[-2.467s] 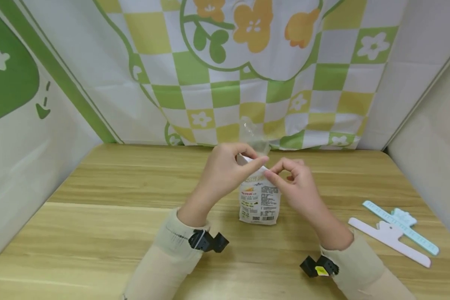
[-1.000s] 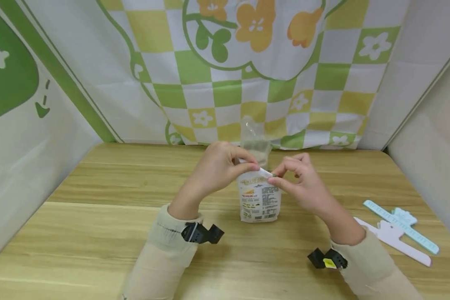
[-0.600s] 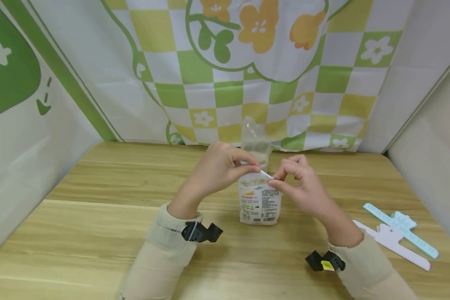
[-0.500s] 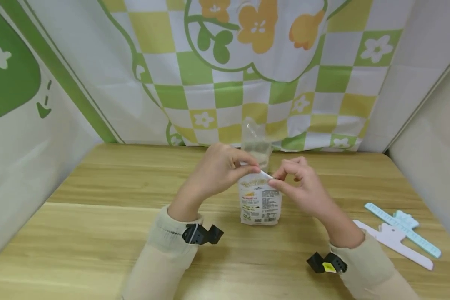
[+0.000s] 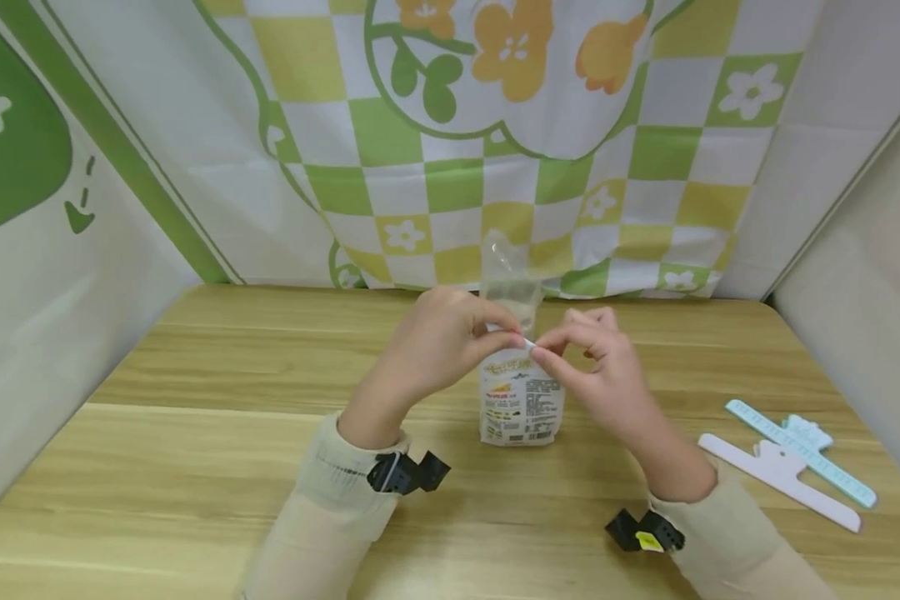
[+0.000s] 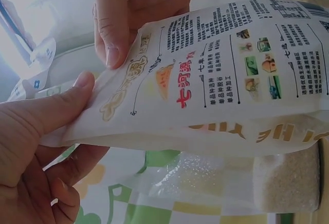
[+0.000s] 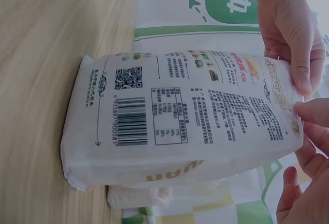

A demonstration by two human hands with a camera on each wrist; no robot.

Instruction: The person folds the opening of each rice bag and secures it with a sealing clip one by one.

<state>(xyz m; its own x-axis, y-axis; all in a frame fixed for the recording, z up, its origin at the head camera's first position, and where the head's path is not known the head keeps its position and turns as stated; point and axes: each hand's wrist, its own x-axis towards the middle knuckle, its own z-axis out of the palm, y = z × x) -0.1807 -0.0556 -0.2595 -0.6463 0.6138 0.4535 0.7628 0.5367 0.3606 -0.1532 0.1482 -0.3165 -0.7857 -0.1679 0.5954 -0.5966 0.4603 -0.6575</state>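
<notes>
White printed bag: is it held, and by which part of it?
Yes, the white printed bag is held by its top edge, pinched by the left grip and the right grip.

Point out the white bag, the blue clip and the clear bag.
White bag (image 7: 185, 117): right wrist view, on its printed side.
Blue clip (image 5: 829, 471): head view, on its long bar.
Clear bag (image 6: 285, 183): left wrist view, on its filled part.

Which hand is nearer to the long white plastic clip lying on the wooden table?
The right hand. It pinches the top of the white printed bag, left of the white clip; the left hand pinches the same edge, farther left.
</notes>
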